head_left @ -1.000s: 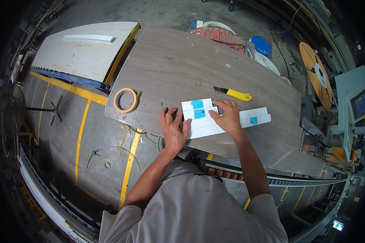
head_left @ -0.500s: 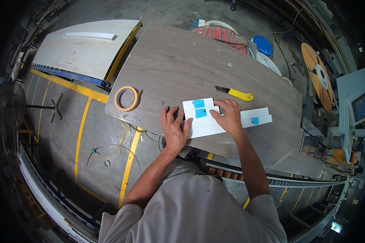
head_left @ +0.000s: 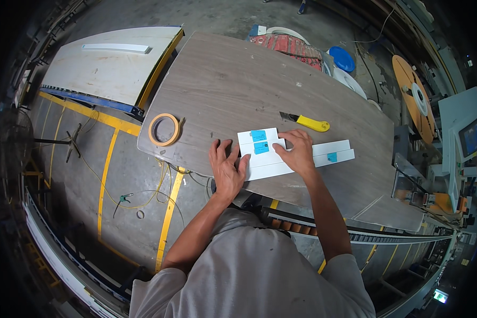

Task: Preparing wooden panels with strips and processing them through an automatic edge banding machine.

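Observation:
Several white strips [head_left: 270, 169] lie side by side on the brown wood-grain table, two short ones beyond two longer ones. Blue labels [head_left: 259, 147] are stuck on the short strips, and another blue label [head_left: 332, 157] is near the right end of a long one. My left hand [head_left: 228, 170] rests against the strips' left ends, its fingers spread and its thumb touching the edge. My right hand [head_left: 298, 152] is bent over the right ends of the short strips, thumb and fingers against them. A yellow utility knife [head_left: 312, 123] with its blade out lies just beyond my right hand.
A roll of tan tape [head_left: 164, 130] lies at the table's left edge [head_left: 159, 100]. Another white-topped table [head_left: 111, 69] at far left holds a single white strip [head_left: 116, 48]. A red bundle [head_left: 291, 50] and blue disc [head_left: 342, 59] are past the far edge; a machine with screen [head_left: 469, 139] stands right.
The whole view has shifted very slightly. Both hands and the strips keep their places relative to each other.

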`<state>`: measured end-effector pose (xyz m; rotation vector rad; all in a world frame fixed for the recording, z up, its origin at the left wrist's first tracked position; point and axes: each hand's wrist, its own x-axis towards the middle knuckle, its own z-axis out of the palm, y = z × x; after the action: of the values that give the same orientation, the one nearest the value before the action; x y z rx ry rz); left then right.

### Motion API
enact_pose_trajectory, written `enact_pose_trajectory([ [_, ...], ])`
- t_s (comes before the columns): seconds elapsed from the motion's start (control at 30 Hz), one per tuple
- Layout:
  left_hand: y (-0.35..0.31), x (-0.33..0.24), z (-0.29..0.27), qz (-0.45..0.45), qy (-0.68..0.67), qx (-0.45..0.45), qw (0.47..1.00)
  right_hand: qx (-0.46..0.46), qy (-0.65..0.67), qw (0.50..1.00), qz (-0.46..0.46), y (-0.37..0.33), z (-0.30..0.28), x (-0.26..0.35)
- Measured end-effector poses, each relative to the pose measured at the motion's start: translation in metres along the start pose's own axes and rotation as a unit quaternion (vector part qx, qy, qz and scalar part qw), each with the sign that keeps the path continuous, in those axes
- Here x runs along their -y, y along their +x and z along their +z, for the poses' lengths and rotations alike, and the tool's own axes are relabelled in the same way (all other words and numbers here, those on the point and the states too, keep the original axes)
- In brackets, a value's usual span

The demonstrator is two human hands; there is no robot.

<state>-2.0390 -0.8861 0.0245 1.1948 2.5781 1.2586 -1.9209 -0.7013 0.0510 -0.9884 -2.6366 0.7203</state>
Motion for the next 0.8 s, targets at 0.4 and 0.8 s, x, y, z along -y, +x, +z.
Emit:
enact_pose_trajectory([
  [0.4, 0.000, -0.002, 0.000, -0.002, 0.000, 0.002, 1.000, -0.004, 0.007, 1.000, 0.005, -0.002, 0.001, -0.002],
  [0.8, -0.002, 0.010, -0.008, -0.012, -0.037, -0.018, 0.999, -0.073, 0.065, 0.995, -0.023, -0.006, -0.002, -0.010],
])
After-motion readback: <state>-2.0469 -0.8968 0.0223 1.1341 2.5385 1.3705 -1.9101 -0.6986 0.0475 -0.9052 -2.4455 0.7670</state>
